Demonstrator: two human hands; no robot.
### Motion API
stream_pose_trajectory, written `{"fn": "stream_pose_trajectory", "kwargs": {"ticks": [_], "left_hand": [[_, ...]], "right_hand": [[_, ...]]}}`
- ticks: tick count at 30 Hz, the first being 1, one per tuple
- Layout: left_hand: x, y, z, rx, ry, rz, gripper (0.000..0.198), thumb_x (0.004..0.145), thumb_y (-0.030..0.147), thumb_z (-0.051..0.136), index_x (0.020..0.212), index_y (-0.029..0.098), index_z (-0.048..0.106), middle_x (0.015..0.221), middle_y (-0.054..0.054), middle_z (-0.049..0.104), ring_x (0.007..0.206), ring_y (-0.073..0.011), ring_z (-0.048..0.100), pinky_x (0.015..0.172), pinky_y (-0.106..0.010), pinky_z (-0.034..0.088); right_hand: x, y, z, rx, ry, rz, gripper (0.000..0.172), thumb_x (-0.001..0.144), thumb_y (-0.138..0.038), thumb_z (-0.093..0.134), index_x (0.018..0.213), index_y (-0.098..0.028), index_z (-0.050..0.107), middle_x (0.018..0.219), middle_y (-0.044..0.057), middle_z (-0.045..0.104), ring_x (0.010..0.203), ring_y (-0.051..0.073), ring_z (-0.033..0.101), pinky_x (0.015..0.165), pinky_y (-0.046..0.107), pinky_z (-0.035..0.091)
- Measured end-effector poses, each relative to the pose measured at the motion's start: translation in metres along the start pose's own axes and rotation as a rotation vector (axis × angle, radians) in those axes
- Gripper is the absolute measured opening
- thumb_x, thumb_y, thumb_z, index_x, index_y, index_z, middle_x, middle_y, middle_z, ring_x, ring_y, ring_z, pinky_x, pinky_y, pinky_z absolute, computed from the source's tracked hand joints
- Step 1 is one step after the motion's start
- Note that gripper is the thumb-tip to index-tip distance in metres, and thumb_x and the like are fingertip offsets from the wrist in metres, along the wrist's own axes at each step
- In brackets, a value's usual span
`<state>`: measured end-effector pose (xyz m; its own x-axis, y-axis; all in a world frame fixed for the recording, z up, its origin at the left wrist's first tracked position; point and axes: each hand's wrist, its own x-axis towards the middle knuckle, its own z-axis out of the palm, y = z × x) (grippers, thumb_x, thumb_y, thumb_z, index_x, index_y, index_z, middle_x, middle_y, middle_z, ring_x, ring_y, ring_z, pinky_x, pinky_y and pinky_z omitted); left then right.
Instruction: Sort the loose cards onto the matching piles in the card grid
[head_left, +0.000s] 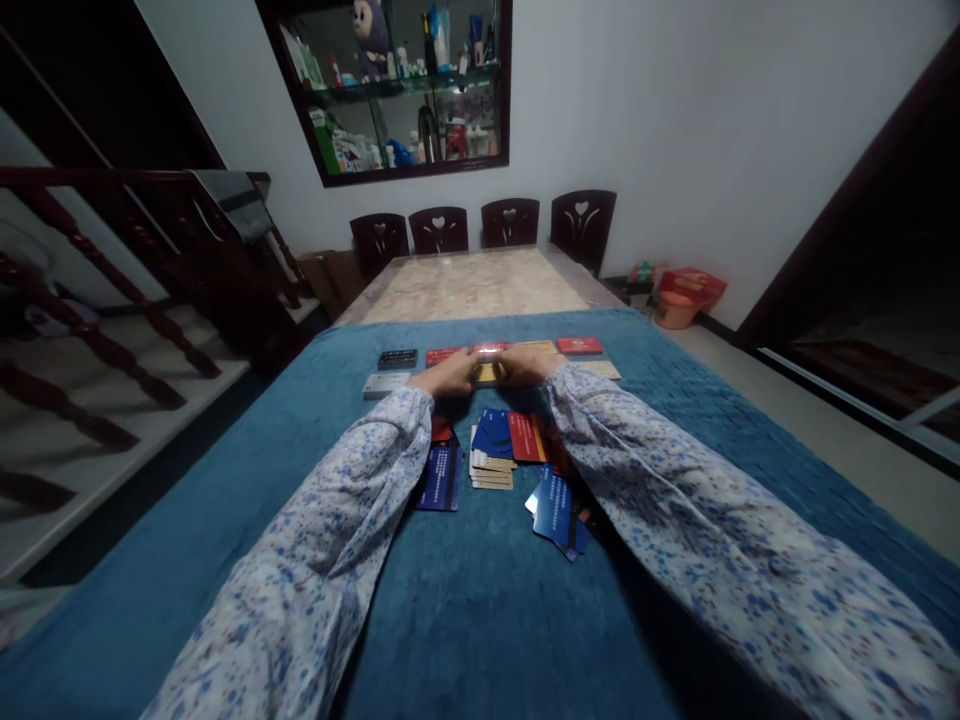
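My left hand (448,376) and my right hand (528,365) reach forward from floral sleeves and meet at the middle of two rows of card stacks. Between them, their closed fingers grip a gold card stack (488,373) from both sides. Just behind it lies a red card stack (490,349), close to the fingertips. On my side of the hands lie loose cards: a fanned beige pile (491,479), a red card (527,438), dark blue cards (440,478) by my left sleeve, and blue cards (555,505) by my right sleeve.
A black stack (397,358) and a silver-grey stack (384,385) sit at the left of the rows; a red stack (579,345) ends the right. Blue cloth (465,610) covers the near table. Several chairs (439,230) stand beyond the bare stone tabletop (480,282).
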<state>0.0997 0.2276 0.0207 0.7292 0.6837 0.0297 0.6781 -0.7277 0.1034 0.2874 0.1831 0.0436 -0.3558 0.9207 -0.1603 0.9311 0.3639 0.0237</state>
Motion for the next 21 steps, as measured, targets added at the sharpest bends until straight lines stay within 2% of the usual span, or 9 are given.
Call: {"fn": "stream_pose_trajectory", "kwargs": {"ticks": [2,5,9,17,21], "left_hand": [[-0.004,-0.001,-0.003,0.012,0.014,0.012,0.059,0.077,0.010,0.064,0.135,0.013,0.058,0.119,-0.013,0.062,0.111,-0.0266,0.064,0.101,-0.034,0.052],[-0.013,-0.001,-0.009,0.038,0.032,0.018,0.054,0.079,0.007,0.060,0.133,0.012,0.059,0.121,-0.014,0.062,0.114,-0.0265,0.063,0.103,-0.034,0.051],[-0.028,-0.002,-0.016,0.049,0.065,0.026,0.041,0.084,0.009,0.058,0.125,0.012,0.063,0.126,-0.015,0.061,0.118,-0.0260,0.062,0.107,-0.035,0.049],[-0.065,-0.013,-0.015,0.030,0.168,0.087,0.041,0.081,0.003,0.058,0.119,0.013,0.067,0.125,-0.013,0.063,0.119,-0.0249,0.062,0.108,-0.038,0.051],[-0.087,-0.019,-0.013,0.034,0.163,0.061,0.034,0.083,0.004,0.057,0.112,0.013,0.071,0.121,-0.013,0.065,0.113,-0.0244,0.064,0.103,-0.037,0.054]], "right_hand": [[-0.005,-0.002,-0.004,0.000,-0.001,0.010,0.041,0.089,-0.019,0.066,0.130,-0.015,0.071,0.127,0.018,0.073,0.114,0.029,0.072,0.087,0.028,0.053],[-0.012,-0.005,-0.011,-0.004,0.011,0.040,0.050,0.088,-0.022,0.069,0.138,-0.013,0.065,0.132,0.022,0.068,0.115,0.031,0.071,0.087,0.031,0.054],[-0.022,-0.009,-0.021,-0.032,0.040,0.071,0.061,0.088,-0.028,0.072,0.145,-0.015,0.057,0.138,0.022,0.063,0.121,0.033,0.067,0.091,0.034,0.054],[-0.037,-0.027,-0.028,-0.037,0.156,0.036,0.046,0.093,-0.025,0.064,0.138,-0.018,0.063,0.136,0.018,0.065,0.121,0.032,0.065,0.090,0.034,0.052],[-0.039,-0.042,-0.023,-0.035,0.186,-0.025,0.037,0.094,-0.026,0.062,0.130,-0.019,0.069,0.132,0.017,0.068,0.120,0.031,0.065,0.090,0.034,0.051]]}}
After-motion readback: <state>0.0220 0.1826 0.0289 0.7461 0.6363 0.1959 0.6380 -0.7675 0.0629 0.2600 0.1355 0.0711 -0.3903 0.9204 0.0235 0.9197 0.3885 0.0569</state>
